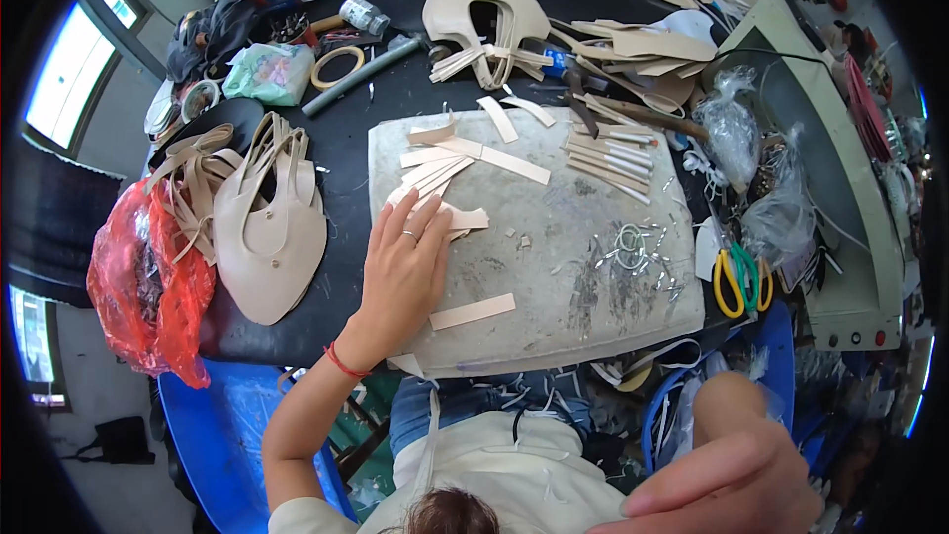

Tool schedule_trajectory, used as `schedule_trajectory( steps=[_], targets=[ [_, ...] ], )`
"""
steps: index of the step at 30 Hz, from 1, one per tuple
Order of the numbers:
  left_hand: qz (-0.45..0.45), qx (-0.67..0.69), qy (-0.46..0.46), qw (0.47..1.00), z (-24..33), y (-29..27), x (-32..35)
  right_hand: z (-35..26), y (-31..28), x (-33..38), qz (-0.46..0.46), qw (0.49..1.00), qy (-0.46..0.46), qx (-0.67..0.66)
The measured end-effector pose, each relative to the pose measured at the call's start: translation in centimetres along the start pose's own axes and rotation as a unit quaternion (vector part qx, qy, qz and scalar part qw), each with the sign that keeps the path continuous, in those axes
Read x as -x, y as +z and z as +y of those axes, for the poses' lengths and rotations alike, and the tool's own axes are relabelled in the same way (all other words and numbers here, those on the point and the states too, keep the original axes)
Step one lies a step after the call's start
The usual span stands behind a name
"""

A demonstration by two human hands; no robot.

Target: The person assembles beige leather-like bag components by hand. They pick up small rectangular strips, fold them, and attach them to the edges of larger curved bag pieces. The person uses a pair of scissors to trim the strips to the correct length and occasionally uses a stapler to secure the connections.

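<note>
My left hand (407, 252) lies flat, fingers stretched out, on a small pile of beige leather strips (435, 173) at the left of a worn pale work slab (554, 336). One strip end (473, 220) sticks out past the fingertips. Nearer to me a single leather strip (473, 311) lies apart. My right hand (727, 480) is raised close at the lower right, off the slab. Its fingers are bent and drawn together; their tips run to the picture's lower edge, so whatever they hold is hidden.
White-tipped sticks (613, 158) and small metal pieces (643, 252) lie on the slab. Yellow-handled scissors (730, 282) are at its right edge. Stacked leather pieces (269, 227) and a red plastic bag (148, 287) stand left. Blue bins (232, 435) flank me below the table.
</note>
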State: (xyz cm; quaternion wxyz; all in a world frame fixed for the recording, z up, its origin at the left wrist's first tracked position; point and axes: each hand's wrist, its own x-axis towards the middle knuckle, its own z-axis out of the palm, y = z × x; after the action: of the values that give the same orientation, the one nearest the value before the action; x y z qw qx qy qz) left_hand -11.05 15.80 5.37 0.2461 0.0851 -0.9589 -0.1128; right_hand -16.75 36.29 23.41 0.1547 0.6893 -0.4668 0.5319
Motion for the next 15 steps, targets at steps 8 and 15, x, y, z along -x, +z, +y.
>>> schedule_trajectory(
  steps=[8,15],
  targets=[
    [-0.023,0.039,-0.017,0.999,0.1,-0.1,1.8,-5.9,1.5,-3.4,0.027,0.894,0.409,0.183],
    [-0.028,-0.032,-0.005,0.999,1.0,-0.1,1.3,-7.4,1.8,-2.3,-0.012,0.860,0.396,0.321]
  ],
)
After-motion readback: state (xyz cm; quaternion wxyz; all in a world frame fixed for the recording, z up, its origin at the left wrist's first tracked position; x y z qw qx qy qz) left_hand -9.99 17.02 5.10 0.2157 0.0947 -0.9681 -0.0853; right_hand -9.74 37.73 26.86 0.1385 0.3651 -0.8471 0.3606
